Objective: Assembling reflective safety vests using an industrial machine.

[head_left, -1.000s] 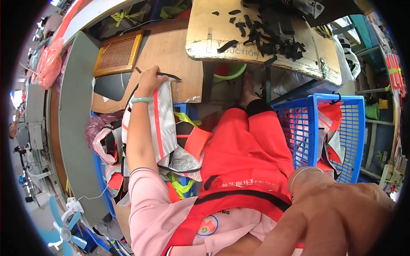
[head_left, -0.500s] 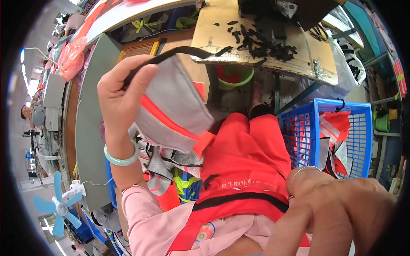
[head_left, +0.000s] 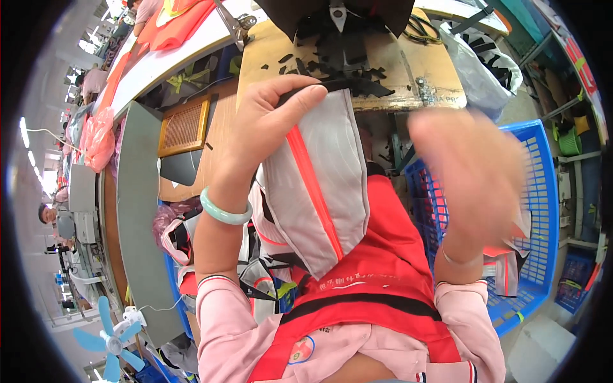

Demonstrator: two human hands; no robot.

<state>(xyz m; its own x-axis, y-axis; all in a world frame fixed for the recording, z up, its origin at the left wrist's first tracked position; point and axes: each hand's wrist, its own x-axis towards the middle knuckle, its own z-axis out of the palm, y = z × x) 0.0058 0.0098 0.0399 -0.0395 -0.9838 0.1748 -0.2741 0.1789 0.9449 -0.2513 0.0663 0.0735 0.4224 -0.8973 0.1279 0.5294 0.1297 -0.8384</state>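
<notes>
The left hand [head_left: 271, 120] is holding a grey fabric panel [head_left: 338, 159] up in front of the person, its fingers [head_left: 303, 105] clamping the upper left corner, where a black strip [head_left: 363, 87] is running along the top edge. From those fingers the panel is hanging down and to the right, its long axis slanting only slightly and an orange-red stripe [head_left: 317, 188] running lengthwise down it. Its lower end is hanging over the red apron [head_left: 397, 233]. The strip's free end is pointing rightward, overlapping in view the near edge of the worktop [head_left: 440, 86]; whether they are touching cannot be told. The left hand is being the nearer one; the right hand [head_left: 472, 172] is showing as a blur, apart from the panel on its right, before the blue basket [head_left: 541, 153]. Whether its fingers are together cannot be told.
</notes>
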